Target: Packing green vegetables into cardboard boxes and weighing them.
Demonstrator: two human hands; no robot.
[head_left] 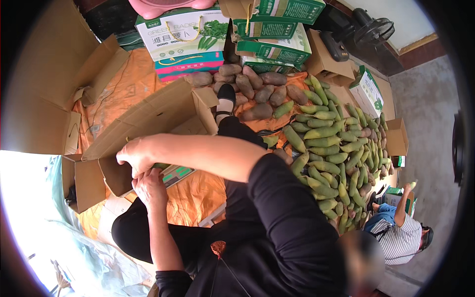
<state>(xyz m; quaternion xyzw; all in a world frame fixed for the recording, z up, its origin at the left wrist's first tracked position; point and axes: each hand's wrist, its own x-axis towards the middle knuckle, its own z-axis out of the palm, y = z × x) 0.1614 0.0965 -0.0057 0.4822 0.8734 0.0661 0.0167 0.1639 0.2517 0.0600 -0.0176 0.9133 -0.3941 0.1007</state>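
Observation:
My right hand reaches across my body, its arm passing above an open cardboard box. Close below it, my left hand is bent with its fingers curled in. The two hands meet at the box's near side. Next to the fingers shows a bit of something green, mostly covered; what the hands grip cannot be made out. Beside them lies a digital scale with green lit panels, partly hidden under my right forearm.
Green radishes lie heaped on the right, with reddish-brown tubers beyond. Printed gift cartons are stacked at the back. Other cardboard boxes stand at left. Another person sits at the far right, an arm raised. A fan stands back right.

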